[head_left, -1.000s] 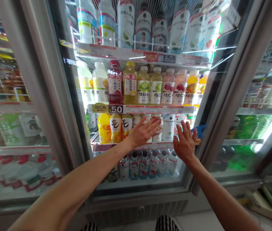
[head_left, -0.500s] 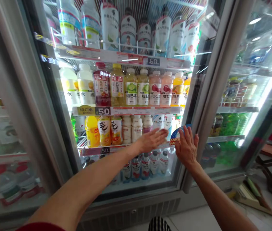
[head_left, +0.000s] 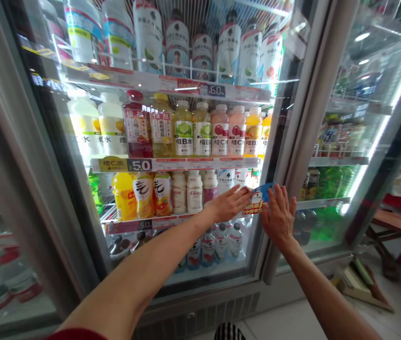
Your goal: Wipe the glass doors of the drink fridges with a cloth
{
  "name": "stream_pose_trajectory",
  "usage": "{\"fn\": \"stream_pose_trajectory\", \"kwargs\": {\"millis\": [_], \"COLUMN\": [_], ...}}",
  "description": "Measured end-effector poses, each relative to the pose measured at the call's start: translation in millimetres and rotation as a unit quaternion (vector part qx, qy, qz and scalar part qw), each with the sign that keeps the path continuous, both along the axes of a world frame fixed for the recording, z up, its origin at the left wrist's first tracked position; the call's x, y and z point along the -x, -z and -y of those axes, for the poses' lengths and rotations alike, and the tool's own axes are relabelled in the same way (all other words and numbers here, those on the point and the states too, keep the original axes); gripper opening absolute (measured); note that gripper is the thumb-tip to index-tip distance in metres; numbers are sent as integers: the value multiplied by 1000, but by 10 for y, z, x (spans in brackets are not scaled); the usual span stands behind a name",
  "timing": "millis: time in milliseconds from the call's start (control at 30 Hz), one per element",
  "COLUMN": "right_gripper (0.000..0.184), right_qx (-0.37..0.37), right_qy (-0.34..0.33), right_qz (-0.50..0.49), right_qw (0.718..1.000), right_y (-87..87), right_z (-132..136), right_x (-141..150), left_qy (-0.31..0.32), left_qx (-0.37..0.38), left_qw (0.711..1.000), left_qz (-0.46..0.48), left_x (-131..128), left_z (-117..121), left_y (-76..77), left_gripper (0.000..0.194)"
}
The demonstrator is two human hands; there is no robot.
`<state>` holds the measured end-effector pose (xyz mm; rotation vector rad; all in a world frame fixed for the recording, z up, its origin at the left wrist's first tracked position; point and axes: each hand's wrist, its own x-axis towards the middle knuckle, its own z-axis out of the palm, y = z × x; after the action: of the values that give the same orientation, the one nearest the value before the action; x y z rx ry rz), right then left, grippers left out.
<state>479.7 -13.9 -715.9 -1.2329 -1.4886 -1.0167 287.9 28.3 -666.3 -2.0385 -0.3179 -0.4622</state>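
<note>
A blue sticker (head_left: 260, 199) with red and yellow lettering lies against the glass door (head_left: 257, 264) of a drinks cooler, near its right frame. My left hand (head_left: 231, 204) reaches across with fingers stretched out, their tips at the sticker's left edge. On the sticker's right side rests my right hand (head_left: 278, 212), fingers extended upward and palm toward the door, covering part of it. Neither hand grips anything. Behind the glass, milky drink bottles (head_left: 195, 191) stand on the shelf to the left of my left hand.
Inside the cooler, juice bottles (head_left: 220, 130) line the middle shelf and larger bottles (head_left: 229, 45) the upper one. Metal door frames (head_left: 297, 156) run beside the glass. A box of items (head_left: 359, 285) sits on the floor at right, near a wooden stool (head_left: 395, 223).
My left hand's fingers have come onto the sticker's left edge, and more of the sticker shows. My right hand stays about where it was on the door. The view has shifted slightly.
</note>
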Motion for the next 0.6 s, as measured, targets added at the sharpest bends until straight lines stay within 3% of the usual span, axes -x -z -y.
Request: {"fn": "stream_pose_trajectory", "kwargs": {"millis": [100,300,467,600], "right_gripper": [60,58,57,59], "right_qx": [-10,-5,-1,8], "right_qy": [-3,1,-16,-47], "right_qz": [-19,4,-5,14], "right_qw": [1000,1000,1000,999], "right_y": [-43,-63,-86,-59], "right_z": [-5,-15,-60,-84], "right_x": [-46,-4,178,387], "left_qy": [-23,17,-36,9], "left_qx": [8,-2,0,-5], "left_qw": [999,997,997,999], "left_qz": [47,-78,66,-30], "left_x": [-58,168,469,738], "left_z": [-9,44,68,148], "left_y": [-83,46,-135,42], "left_gripper": [42,39,45,40]}}
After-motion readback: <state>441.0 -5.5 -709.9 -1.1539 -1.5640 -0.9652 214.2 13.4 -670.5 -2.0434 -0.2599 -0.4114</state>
